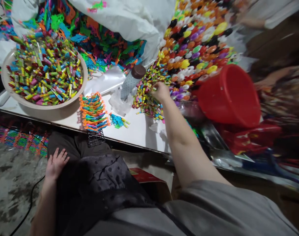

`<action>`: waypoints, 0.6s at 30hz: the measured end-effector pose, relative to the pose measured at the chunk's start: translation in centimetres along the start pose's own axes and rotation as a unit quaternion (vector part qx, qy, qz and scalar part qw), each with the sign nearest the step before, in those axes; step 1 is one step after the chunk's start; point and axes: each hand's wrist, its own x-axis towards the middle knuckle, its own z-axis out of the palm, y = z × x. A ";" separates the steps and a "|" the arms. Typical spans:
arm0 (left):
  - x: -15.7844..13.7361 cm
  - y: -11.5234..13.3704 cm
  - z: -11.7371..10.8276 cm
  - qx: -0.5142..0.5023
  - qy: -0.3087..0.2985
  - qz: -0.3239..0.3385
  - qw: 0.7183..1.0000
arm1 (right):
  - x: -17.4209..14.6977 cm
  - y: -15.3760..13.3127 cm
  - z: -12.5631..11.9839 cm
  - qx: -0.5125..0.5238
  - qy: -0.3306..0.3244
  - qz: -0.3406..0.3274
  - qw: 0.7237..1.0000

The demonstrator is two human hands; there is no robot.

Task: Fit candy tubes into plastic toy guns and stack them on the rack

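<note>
My right hand [161, 92] reaches into a pile of small colourful tubes [149, 106] on the table. Its fingers are bent together at the pile, and what they pinch is too small to make out. By my thigh at lower left, my left hand [56, 164] has its fingers spread and holds nothing. A stack of bright plastic toy pieces [94, 111] lies in a row near the table's front edge. Beside it are a few blue pieces [117, 120] with small yellow tubes. Behind them a grey dotted bottle [132, 82] with a brown cap leans over crumpled clear plastic.
A round basin [44, 105] at left is heaped with similar tubes. White sacking [129, 16] partly covers many plastic pieces at the back. Colourful balloon-like pieces [188, 49] pile up behind my right hand. A red bucket [213, 98] lies tilted at right, near a co-worker's arm.
</note>
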 end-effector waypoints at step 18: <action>-0.1 0.5 0.1 0.019 0.041 -0.044 0.998 | 6.1 -3.1 -0.7 0.407 0.071 0.172 0.894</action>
